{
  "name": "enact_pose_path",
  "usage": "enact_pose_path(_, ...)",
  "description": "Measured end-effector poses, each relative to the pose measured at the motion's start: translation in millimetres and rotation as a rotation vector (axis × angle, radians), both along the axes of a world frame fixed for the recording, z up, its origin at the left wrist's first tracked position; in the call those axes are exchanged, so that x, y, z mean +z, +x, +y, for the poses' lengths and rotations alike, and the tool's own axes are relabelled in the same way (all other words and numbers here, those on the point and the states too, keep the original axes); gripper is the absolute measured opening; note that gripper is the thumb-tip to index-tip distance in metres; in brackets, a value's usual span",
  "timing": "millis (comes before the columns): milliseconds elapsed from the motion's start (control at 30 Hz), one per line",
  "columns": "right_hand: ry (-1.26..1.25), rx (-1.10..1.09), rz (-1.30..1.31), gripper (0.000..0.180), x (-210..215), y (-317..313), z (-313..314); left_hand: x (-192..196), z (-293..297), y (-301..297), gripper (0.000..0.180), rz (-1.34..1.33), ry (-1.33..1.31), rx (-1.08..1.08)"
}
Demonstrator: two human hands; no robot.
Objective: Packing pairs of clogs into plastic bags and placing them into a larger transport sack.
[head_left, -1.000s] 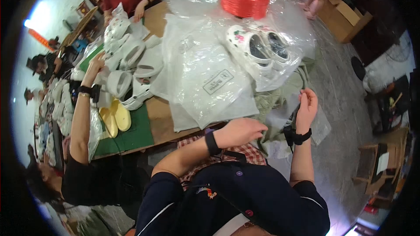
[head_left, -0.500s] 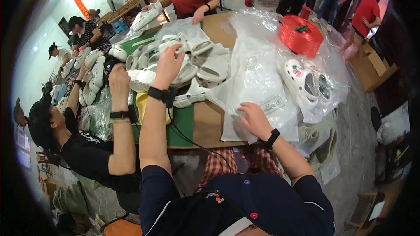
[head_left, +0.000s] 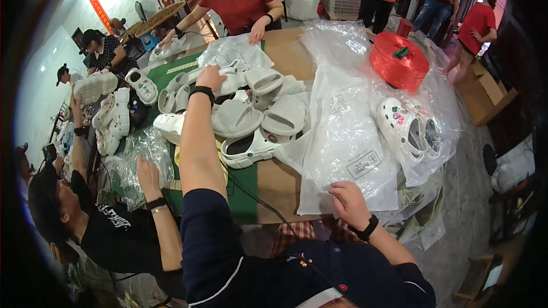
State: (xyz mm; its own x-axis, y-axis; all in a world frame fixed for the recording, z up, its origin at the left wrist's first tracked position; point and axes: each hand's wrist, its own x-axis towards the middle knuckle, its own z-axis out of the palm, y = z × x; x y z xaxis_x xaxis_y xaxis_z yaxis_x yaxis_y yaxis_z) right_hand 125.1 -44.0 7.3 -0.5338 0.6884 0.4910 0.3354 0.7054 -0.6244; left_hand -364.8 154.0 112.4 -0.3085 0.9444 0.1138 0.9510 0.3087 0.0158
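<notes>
My left hand reaches into a pile of white and pale grey shoes on the table, right beside a white clog. Its fingers bend down away from view, so its grip is hidden. Grey slides and a white clog with a dark insole lie just to the right of that forearm. My right hand is open and empty, fingers loosely bent, over the near edge of flat clear plastic bags. To its far right, a pair of white clogs with coloured charms lies on clear plastic.
A roll of red plastic twine sits on the bags. A co-worker in black is close on my left, one hand near crumpled plastic. Across the table stands a person in red. A dark cable crosses the near edge.
My left arm has stretched farther forward, its hand lowered into the shoes. My right hand sits lower in the picture. The co-worker's near hand has moved down from the shoes as the view shifted.
</notes>
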Motion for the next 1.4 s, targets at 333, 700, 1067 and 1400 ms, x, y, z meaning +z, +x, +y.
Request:
enact_pose_path(333, -0.008, 0.023, 0.078, 0.016, 24, 12, -7, 79, -98, 6, 0.033, 0.007, 0.529, -0.146)
enact_pose_path(700, -0.590, 0.250, 0.332, 0.040, 39, -68, -18, 11, -225, 99, 0.013, -0.081, 0.880, -0.254)
enact_pose_path(1067, -1.365, 0.529, 0.481, 0.072, -9, -213, 36, -49, -284, 186, 0.045, -0.298, 1.040, -0.266)
enact_pose_path(1400, -1.282, 0.248, 0.538, 0.101, 27, -245, 12, -139, -331, 62, 0.078, -1.714, 1.050, 0.841)
